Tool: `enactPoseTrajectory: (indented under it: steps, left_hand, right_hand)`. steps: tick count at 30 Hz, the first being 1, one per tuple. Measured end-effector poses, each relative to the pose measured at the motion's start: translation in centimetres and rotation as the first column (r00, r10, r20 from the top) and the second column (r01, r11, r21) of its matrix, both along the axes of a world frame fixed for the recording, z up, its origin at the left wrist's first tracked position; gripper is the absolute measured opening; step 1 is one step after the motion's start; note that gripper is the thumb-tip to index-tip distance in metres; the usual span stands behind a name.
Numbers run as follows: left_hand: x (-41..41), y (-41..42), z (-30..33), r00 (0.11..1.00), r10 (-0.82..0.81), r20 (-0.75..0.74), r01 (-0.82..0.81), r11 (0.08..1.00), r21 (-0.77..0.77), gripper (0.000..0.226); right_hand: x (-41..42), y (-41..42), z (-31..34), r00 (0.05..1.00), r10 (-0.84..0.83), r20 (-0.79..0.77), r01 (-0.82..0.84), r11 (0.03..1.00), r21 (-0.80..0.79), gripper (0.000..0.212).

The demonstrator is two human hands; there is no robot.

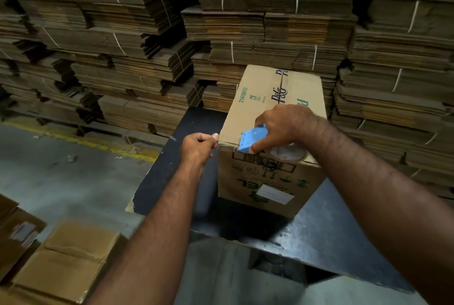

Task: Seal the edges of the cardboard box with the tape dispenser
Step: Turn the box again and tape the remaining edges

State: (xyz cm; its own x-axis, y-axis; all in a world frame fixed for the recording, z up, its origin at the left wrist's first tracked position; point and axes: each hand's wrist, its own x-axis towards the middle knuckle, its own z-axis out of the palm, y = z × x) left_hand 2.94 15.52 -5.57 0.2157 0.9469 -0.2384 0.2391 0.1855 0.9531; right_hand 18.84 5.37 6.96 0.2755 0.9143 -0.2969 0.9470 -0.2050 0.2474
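A closed cardboard box (265,108) with purple and green print stands on a black table (326,226). My right hand (287,125) grips a blue tape dispenser (253,139), whose tape roll (287,152) shows below my palm. The dispenser sits on the box's near top edge. My left hand (200,145) is closed at the box's near left corner, thumb pressed against the edge, seemingly pinching the end of clear tape that runs along the edge to the dispenser.
Tall stacks of flattened, strapped cardboard (147,47) fill the whole background right behind the table. Cardboard boxes (61,260) lie on the grey floor at lower left. A yellow floor line (81,141) runs left of the table.
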Motion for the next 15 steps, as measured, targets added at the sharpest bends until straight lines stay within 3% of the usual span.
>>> enactPoseTrajectory:
  steps: [4,8,10,13,15]
  left_hand:
    - [0.0,-0.7,-0.3,0.998,0.019,0.064,-0.012,0.995,-0.1,0.017]
    - [-0.3,-0.4,-0.2,1.0,-0.018,0.01,0.018,1.0,-0.022,0.018]
    - [-0.5,-0.4,0.1,0.99,-0.018,-0.14,0.035,0.992,0.12,0.02]
    - [-0.2,-1.4,1.0,0.898,0.067,-0.435,0.118,0.915,0.385,0.018]
    - [0.2,-2.6,1.2,0.892,0.101,-0.441,0.156,0.846,0.51,0.056]
  right_hand:
    - [-0.3,0.2,0.0,1.0,-0.001,0.017,0.002,1.0,-0.021,0.087]
    - [-0.5,0.5,0.0,1.0,-0.001,0.025,0.002,0.999,-0.039,0.089]
    - [-0.5,0.7,0.0,0.999,-0.007,0.032,0.009,0.999,-0.052,0.089]
    - [-0.6,0.9,0.1,0.999,-0.012,0.035,0.014,0.997,-0.071,0.091]
    - [-0.6,0.9,0.1,0.999,-0.008,0.038,0.011,0.997,-0.073,0.09]
